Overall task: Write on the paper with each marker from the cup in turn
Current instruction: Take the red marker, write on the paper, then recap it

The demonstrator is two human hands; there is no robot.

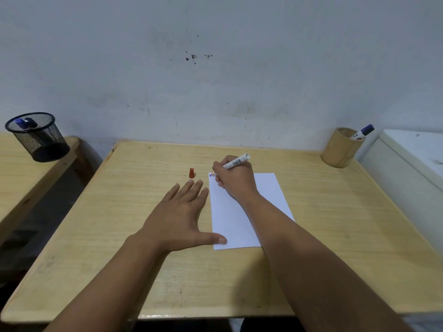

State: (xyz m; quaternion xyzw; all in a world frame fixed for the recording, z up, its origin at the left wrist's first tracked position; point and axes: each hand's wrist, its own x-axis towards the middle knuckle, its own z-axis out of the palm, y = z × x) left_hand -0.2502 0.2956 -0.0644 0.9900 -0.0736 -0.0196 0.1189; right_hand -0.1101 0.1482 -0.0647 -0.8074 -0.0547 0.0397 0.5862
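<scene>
A white sheet of paper [268, 197] lies on the wooden desk [119, 236]. My right hand [236, 179] grips a white marker [236, 161] with its tip down at the paper's far left corner, beside a small blue mark. The marker's red cap [191, 173] stands on the desk just left of the paper. My left hand [178, 216] lies flat with fingers spread, its thumb pressing on the paper's near left corner. A wooden cup [341, 147] at the desk's far right corner holds a blue-capped marker [363, 133].
A black mesh cup [39, 137] with a blue marker inside stands on a second wooden table to the left, across a dark gap. A white cabinet [412, 164] adjoins the desk's right side. A pale wall rises right behind the desk.
</scene>
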